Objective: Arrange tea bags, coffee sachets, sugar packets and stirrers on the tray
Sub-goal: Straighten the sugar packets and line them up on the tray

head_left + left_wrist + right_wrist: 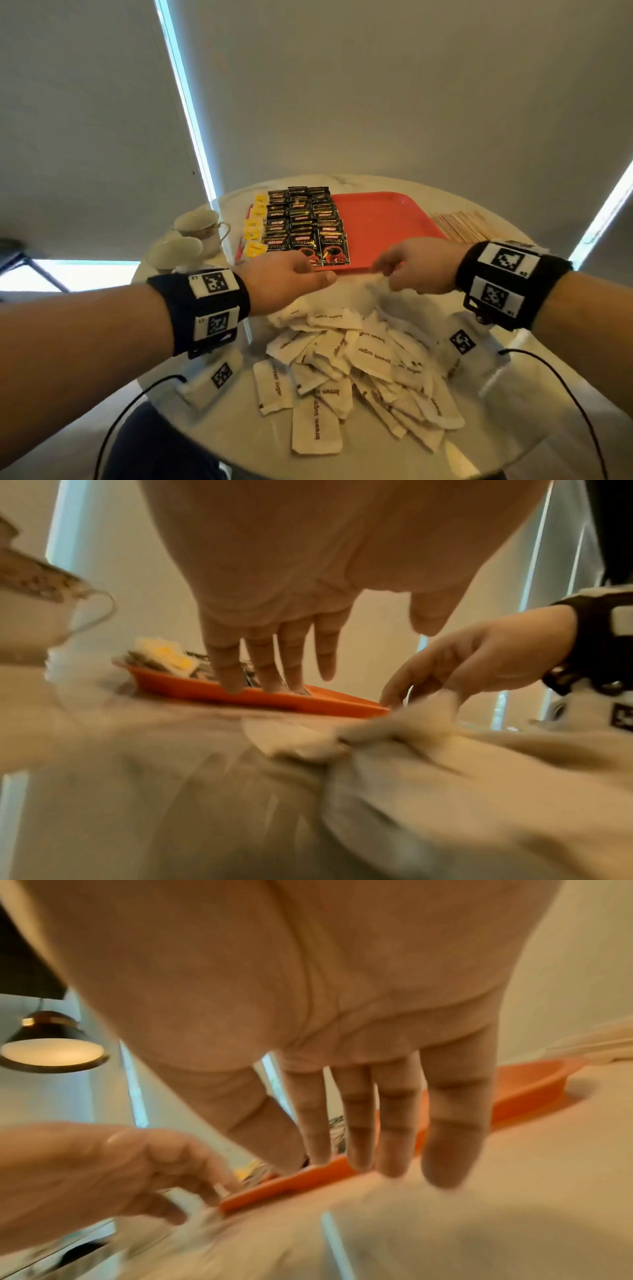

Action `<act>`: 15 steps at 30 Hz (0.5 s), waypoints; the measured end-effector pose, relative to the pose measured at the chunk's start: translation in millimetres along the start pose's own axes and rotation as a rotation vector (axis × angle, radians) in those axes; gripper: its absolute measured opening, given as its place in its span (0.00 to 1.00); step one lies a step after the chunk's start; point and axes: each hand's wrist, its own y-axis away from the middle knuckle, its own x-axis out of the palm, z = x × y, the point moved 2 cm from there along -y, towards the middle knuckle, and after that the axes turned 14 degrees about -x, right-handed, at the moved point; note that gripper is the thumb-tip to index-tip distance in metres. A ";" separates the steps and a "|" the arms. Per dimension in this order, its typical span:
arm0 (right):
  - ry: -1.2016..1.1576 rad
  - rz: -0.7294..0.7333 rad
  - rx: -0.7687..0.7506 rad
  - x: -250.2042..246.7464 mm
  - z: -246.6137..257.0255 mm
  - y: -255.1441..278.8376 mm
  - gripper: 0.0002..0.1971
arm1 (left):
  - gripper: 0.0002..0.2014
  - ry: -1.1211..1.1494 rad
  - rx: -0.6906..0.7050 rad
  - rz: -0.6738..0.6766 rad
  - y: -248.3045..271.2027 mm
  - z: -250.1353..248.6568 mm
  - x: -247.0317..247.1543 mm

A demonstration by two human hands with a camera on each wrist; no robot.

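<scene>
A red tray (383, 226) lies at the far middle of the round table. Rows of black coffee sachets (301, 222) cover its left part, with yellow tea bags (255, 226) along its left edge. Its right part is bare. White brown-sugar packets (342, 370) lie heaped on the table in front of the tray. Wooden stirrers (459, 222) lie on the table to the tray's right. My left hand (318, 270) reaches the tray's near rim (308, 702) with straight fingers (232, 680). My right hand (383, 270) hovers over the heap's far edge, its fingers (390, 1137) straight and holding nothing.
Two white teacups (202, 229) stand left of the tray near the table's edge. The marble table (226, 435) drops off close on the left and front. Cables hang from both wrists.
</scene>
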 end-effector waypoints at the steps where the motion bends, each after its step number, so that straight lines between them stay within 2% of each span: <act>1: 0.044 -0.062 0.027 -4.7 -4.0 -6.4 0.22 | 0.28 -0.049 -0.021 -0.042 -6.4 0.3 -1.8; 3: 0.099 -0.107 0.097 -8.7 -11.8 -18.7 0.22 | 0.27 -0.143 -0.059 -0.065 -16.8 0.8 -3.2; 7: 0.275 0.093 0.166 -3.8 -14.2 -28.9 0.20 | 0.28 -0.246 -0.101 -0.032 -24.4 2.5 0.1; 10: 0.367 0.140 0.154 -2.1 -8.4 -17.0 0.19 | 0.25 -0.253 -0.087 -0.018 -21.5 2.9 1.2; 15: 0.230 0.115 0.184 5.5 -4.9 16.8 0.18 | 0.23 -0.246 -0.027 0.046 -8.8 10.8 2.2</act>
